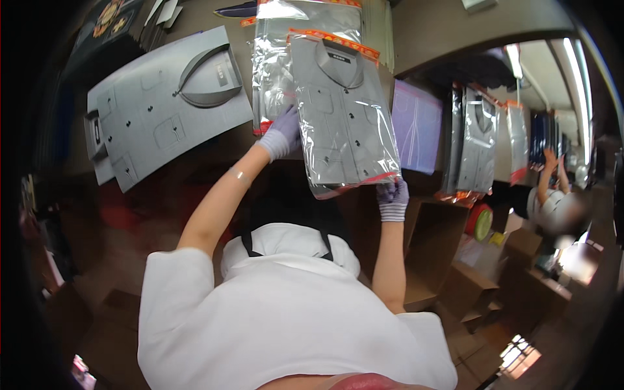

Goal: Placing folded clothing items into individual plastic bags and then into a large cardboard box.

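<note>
A folded grey button-up shirt in a clear plastic bag with an orange top strip is tilted over the table's front edge. My right hand, in a purple glove with a striped cuff, is closed on its lower right corner. At the bag's left edge is my left hand, gloved the same way, its fingers curled there and partly hidden behind the bag. Under and behind it lie clear plastic bags with orange and red strips. An unbagged folded grey shirt lies to the left, its collar to the right.
A purple sheet with line drawings is right of the bagged shirt. Further right hang more bagged shirts. Cardboard boxes stand below on the right. Dark boxes sit at the back left. Another person works at the far right.
</note>
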A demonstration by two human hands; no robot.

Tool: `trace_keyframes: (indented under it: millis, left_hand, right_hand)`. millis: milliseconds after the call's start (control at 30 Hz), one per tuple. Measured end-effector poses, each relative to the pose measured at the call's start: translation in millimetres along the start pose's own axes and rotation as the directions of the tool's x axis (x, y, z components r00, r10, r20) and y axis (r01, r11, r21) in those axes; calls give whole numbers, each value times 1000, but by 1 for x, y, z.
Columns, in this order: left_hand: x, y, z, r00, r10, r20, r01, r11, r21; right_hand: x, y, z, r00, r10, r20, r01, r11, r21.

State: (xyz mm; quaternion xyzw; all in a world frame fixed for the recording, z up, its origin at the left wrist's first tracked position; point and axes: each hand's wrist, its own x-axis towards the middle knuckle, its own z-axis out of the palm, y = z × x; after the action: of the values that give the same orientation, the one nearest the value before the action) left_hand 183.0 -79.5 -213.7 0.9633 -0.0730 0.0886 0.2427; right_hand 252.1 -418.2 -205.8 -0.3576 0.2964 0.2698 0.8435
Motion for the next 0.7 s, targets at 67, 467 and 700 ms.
trace_keyframes:
  millis: [67,467,700]
  left_hand:
    - [-6,-86,105,880,-437,-184,129,594,-794]
    - [17,-40,-51,576,-803,-156,668,572,-476]
    - [119,-116,-8,334,-927,-170,920,360,-154]
  right_hand:
    - [24,9,13,998,-1,64,0,1000,8]
    - [4,-19,16,979,-88,-183,85,996,-27]
    - [41,-4,-65,994,-14,-112,-26,938,-345]
